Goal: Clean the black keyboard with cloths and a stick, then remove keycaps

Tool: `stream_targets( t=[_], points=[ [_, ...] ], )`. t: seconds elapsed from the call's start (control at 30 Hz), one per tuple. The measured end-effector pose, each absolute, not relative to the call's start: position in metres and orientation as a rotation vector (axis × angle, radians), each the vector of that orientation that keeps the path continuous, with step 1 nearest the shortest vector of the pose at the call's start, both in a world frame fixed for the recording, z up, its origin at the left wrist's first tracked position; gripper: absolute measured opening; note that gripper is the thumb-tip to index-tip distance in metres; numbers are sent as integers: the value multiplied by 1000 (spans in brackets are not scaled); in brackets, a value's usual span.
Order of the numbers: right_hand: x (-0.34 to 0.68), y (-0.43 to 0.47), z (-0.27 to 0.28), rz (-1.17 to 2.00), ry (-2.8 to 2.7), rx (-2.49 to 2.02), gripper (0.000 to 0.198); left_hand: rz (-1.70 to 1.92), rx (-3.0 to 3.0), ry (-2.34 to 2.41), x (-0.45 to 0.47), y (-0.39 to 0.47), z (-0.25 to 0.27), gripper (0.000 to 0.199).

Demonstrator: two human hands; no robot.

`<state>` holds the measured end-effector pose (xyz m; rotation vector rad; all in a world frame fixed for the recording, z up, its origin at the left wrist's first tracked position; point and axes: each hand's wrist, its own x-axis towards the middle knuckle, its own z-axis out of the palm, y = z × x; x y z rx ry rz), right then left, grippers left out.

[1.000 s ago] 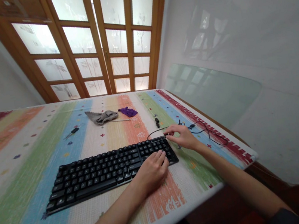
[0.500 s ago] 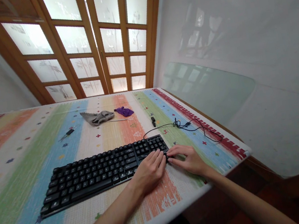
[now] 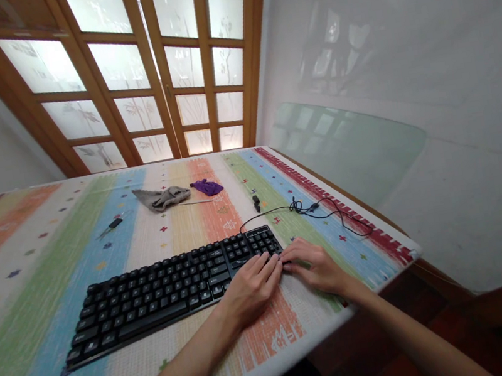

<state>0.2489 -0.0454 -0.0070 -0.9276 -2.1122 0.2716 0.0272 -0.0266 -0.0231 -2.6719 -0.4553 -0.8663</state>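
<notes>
A black computer keyboard (image 3: 154,295) lies at a slant on the striped tablecloth. Over the lower part of its number pad rests my left hand (image 3: 252,282), palm down, fingers stretched out side by side and covering several keys. My right hand (image 3: 313,264) is at the keyboard's right-hand edge, thumb and fingers drawn together in a pinch beside my left fingertips. What lies between those fingertips is hidden. From the keyboard's back edge runs a black cable (image 3: 299,207), loosely bundled to the right.
Beyond the keyboard lie a grey cloth (image 3: 164,198), a purple cloth (image 3: 207,186) and a thin stick (image 3: 193,203). A small black-handled tool (image 3: 115,223) is at the left. Small black pieces (image 3: 256,203) sit near the cable. A wall borders the table (image 3: 343,319) on the right.
The right hand's fingers have closed in slightly toward the left fingertips at the keyboard's edge. The left hand and keyboard stay nearly in place; the view shifts a little.
</notes>
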Motion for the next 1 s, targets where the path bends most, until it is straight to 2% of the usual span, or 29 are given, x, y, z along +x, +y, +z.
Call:
stream_targets(
  t=[0.53, 1.0],
  points=[
    [245, -44, -15, 118, -2139, -912, 15, -863, -2677, -462, 28, -27, -22, 30],
    [241, -48, -21, -26, -2135, -854, 28, -898, -2644, -447, 28, -27, -22, 31]
  ],
)
